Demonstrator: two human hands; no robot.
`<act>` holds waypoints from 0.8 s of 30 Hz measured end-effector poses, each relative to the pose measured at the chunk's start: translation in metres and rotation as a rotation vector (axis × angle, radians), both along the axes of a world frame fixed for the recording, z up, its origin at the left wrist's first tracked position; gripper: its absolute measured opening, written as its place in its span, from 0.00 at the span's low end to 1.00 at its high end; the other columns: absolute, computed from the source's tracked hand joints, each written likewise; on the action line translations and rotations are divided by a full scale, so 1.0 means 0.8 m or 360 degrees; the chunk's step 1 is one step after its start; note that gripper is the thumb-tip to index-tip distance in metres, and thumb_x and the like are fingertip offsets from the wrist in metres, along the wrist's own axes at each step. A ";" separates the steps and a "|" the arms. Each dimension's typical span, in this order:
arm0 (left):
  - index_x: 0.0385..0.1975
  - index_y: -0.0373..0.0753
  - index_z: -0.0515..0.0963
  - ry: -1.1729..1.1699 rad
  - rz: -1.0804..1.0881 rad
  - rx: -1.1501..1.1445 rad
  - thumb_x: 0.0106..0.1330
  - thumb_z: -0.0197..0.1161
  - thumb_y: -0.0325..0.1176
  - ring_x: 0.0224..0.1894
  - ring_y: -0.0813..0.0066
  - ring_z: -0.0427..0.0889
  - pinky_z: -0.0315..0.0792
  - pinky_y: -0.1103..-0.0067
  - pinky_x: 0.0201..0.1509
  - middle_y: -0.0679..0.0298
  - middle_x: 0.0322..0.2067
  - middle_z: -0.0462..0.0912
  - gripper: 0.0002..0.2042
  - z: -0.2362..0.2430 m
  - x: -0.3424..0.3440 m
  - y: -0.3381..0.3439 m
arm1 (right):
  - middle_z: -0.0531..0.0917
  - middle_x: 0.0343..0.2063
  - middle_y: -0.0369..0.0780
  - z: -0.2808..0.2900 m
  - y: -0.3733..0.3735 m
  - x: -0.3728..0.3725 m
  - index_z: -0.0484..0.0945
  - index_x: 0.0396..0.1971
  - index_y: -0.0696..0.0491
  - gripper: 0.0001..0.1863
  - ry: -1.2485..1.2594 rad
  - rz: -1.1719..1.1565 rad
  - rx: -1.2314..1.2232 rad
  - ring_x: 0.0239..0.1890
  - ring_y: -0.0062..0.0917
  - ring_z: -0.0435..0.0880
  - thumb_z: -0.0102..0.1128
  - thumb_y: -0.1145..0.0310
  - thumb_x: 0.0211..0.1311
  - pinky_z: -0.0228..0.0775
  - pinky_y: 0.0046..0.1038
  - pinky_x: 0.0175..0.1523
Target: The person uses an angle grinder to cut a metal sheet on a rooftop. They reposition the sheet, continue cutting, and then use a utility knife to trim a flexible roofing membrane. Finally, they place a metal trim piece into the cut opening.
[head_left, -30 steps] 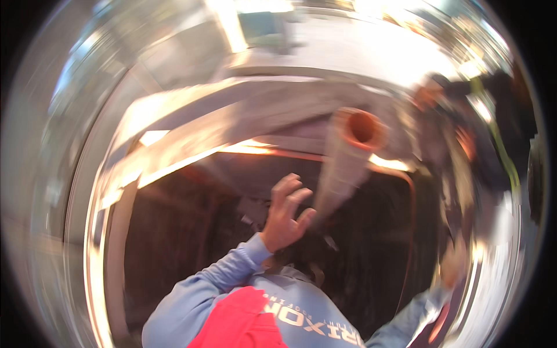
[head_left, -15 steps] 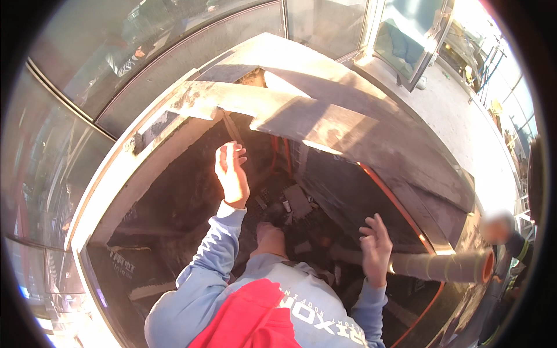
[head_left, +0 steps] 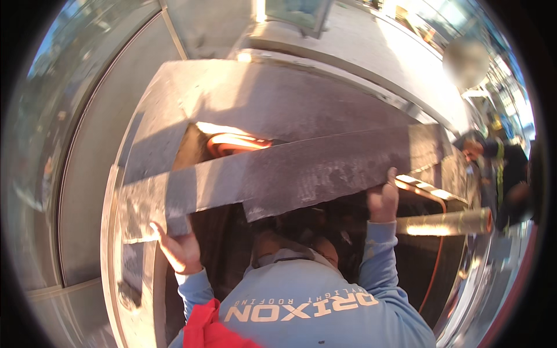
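A long, grey-brown board (head_left: pixel 325 162) with a notch in its near edge lies across the opening in front of me. Near its left end, my left hand (head_left: pixel 181 252) has the near edge, with the thumb on top and the fingers partly hidden underneath. Further right, my right hand (head_left: pixel 383 202) is closed on the same edge, thumb pointing up and fingertips out of sight below. Behind the board is a wider panel (head_left: pixel 301 101) with a gap at its left. Orange tubing (head_left: pixel 238 142) shows through that gap.
A pale cardboard tube (head_left: pixel 447 222) juts out to the right of my right arm. Another person's hand (head_left: pixel 473 149) is near the board's right end. Glass panes (head_left: pixel 110 116) rise at the left, and a pale ledge (head_left: pixel 360 43) runs behind the panel. Below me is a dark cavity.
Both hands, raised and apart from the board before, have come onto its near edge. The board now lies nearer to me, and the view has shifted. The other person is closer to its right end.
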State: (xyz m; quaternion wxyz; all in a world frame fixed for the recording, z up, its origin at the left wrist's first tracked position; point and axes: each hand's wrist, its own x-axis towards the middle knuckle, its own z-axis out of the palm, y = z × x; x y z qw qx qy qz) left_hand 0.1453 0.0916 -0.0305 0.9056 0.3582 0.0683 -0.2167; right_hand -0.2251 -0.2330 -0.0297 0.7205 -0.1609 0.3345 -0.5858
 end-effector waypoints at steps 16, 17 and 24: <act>0.67 0.30 0.68 -0.0509 0.0236 0.0557 0.78 0.59 0.49 0.72 0.57 0.64 0.61 0.58 0.79 0.48 0.69 0.67 0.29 -0.034 0.000 0.007 | 0.81 0.59 0.39 0.079 0.053 0.012 0.71 0.65 0.52 0.26 -0.0409 -0.0101 0.0009 0.63 0.36 0.79 0.45 0.48 0.83 0.69 0.45 0.70; 0.66 0.31 0.69 -0.0525 0.0229 0.0556 0.77 0.59 0.49 0.71 0.58 0.64 0.61 0.58 0.79 0.49 0.68 0.67 0.29 -0.031 -0.002 0.000 | 0.80 0.60 0.39 0.092 0.057 0.013 0.71 0.66 0.51 0.27 -0.0451 -0.0121 0.0058 0.63 0.36 0.79 0.43 0.46 0.83 0.68 0.46 0.70; 0.61 0.34 0.71 -0.0598 0.0176 0.0513 0.75 0.62 0.46 0.66 0.60 0.67 0.61 0.57 0.78 0.53 0.62 0.69 0.25 -0.018 -0.002 -0.019 | 0.79 0.62 0.39 0.111 0.057 -0.001 0.70 0.67 0.48 0.31 -0.0766 -0.0218 -0.0436 0.64 0.37 0.77 0.37 0.40 0.83 0.68 0.47 0.70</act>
